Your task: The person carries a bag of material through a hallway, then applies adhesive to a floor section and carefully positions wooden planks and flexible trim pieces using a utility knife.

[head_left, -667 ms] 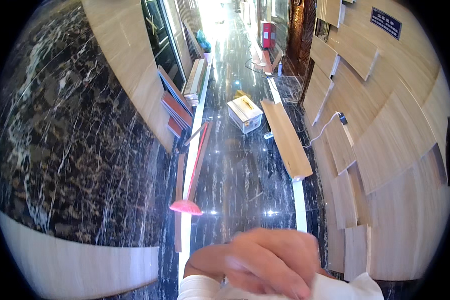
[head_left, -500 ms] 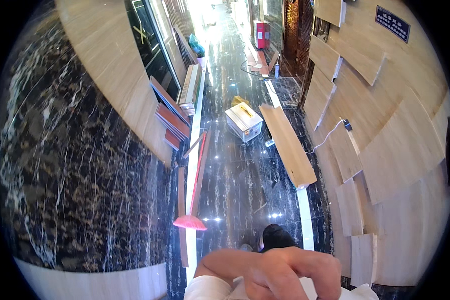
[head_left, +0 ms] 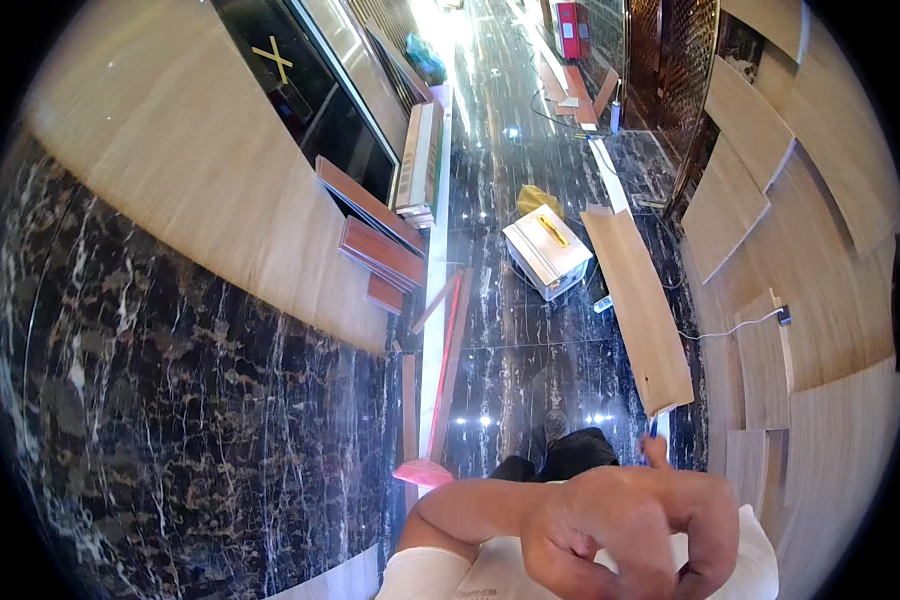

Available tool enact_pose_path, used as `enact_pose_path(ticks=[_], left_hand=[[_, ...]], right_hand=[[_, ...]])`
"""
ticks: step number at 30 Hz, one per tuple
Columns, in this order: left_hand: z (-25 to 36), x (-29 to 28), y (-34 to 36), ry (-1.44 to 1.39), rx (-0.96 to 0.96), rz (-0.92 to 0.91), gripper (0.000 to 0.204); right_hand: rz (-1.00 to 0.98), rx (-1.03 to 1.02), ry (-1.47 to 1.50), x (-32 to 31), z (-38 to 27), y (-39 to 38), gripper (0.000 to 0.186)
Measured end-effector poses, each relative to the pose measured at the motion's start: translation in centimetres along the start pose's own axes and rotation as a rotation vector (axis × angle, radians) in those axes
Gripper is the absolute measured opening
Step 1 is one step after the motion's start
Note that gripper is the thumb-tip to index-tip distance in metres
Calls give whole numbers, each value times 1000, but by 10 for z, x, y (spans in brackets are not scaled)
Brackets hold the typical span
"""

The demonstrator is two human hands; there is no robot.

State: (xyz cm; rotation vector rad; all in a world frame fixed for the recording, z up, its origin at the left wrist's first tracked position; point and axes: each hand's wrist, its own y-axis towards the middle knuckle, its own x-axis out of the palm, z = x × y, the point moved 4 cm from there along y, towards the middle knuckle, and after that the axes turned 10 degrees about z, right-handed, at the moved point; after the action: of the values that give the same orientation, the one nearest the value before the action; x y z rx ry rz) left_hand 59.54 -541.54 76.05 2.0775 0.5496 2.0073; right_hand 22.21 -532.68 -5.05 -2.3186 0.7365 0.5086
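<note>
My bare forearms cross in front of my white shirt (head_left: 495, 575) at the lower edge. Beyond the crossed arms, on the right, a few fingers show; by the line of the forearm they look like my left hand (head_left: 655, 452). They are closed on a slim blue pen-like thing (head_left: 653, 427), too small to name surely. My right hand (head_left: 570, 545) appears bent in toward my body, its fingers mostly hidden. Nearest to the blue thing lies the end of a long brown cardboard strip (head_left: 642, 310) on the floor; I cannot tell if they touch.
A lidded white box (head_left: 548, 252) stands on the dark marble floor (head_left: 510, 370). A pink broom (head_left: 425, 472) and narrow strips lie left. Red-brown boards (head_left: 380, 250) lean on the left wall. Overlapping wood-look panels (head_left: 750, 190) cover the right wall; a white cable (head_left: 730, 328) hangs there.
The view has shifted, so the floor objects sit farther right. Fingers with the slim blue thing now show beyond my arms, and more of my crossed forearms is in view.
</note>
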Motion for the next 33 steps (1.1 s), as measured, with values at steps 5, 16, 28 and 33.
enact_pose_path(ticks=[5,16,28,33], left_hand=[[1,-60,102,-70,-453,-143,24],[93,-145,281,-184,-208,42,36],[138,-213,462,-410,-466,19,16],[152,-242,514,-503,-358,-60,18]], right_hand=[[-145,-101,143,74,-266,60,21],[-33,156,-22,163,-323,65,20],[219,35,-601,253,-235,14,35],[-44,164,-240,302,-433,51,18]])
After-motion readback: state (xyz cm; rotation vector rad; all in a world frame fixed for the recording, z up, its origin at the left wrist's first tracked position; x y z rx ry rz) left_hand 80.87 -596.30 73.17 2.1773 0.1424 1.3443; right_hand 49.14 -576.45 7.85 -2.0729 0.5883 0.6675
